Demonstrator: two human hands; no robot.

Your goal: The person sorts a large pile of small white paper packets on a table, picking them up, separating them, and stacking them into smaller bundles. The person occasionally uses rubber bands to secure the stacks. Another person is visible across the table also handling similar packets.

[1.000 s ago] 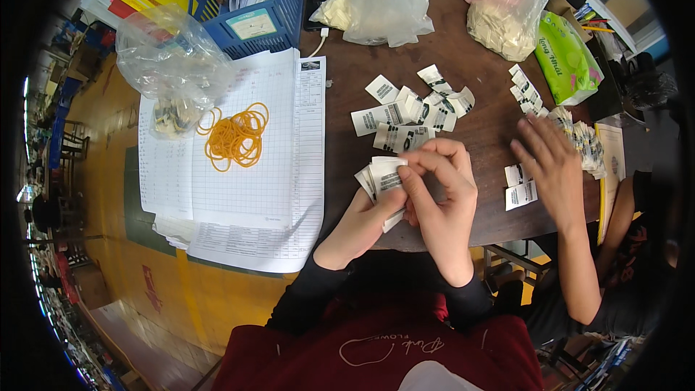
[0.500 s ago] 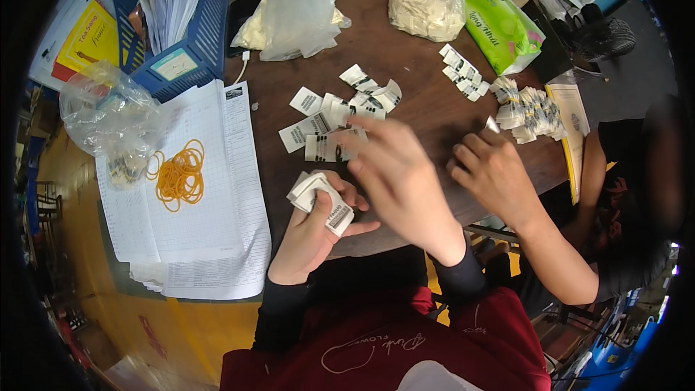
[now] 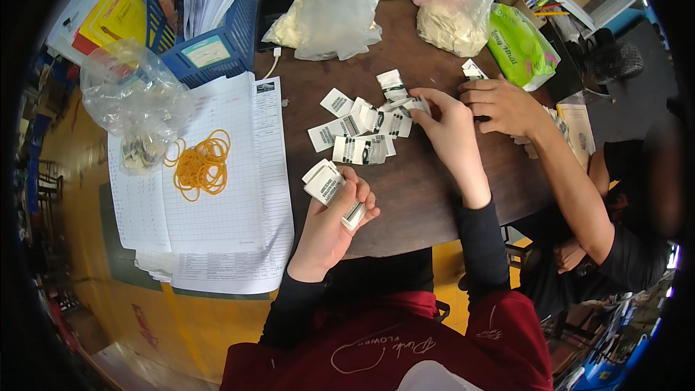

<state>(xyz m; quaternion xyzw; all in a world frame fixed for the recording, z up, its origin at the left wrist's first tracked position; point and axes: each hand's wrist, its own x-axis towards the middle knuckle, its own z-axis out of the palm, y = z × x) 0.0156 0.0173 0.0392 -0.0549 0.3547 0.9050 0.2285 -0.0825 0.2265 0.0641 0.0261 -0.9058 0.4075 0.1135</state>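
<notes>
My left hand (image 3: 327,237) is closed round a small stack of white printed labels (image 3: 327,185), thumb across the front. Over the right side of a loose label pile (image 3: 355,129), my right hand (image 3: 455,130) pinches a white label (image 3: 418,106) between thumb and fingers. The pile's labels lie overlapping at various angles, with black print and dark bands. Close by on the right, a co-worker's hand (image 3: 503,105) reaches over the table beside a few more labels (image 3: 473,70).
Orange rubber bands (image 3: 203,168) lie on paper sheets (image 3: 217,221) at left, near a clear plastic bag (image 3: 134,105). Behind stand a blue file holder (image 3: 232,43), a whitish bag (image 3: 339,22), a filled bag (image 3: 455,25) and a green tissue pack (image 3: 523,47). The co-worker's arm partly hides label bundles (image 3: 561,123).
My right hand has moved right and away from my left hand, to the pile's right side. The co-worker's hand has moved farther back, to the labels there. The whole view has shifted slightly.
</notes>
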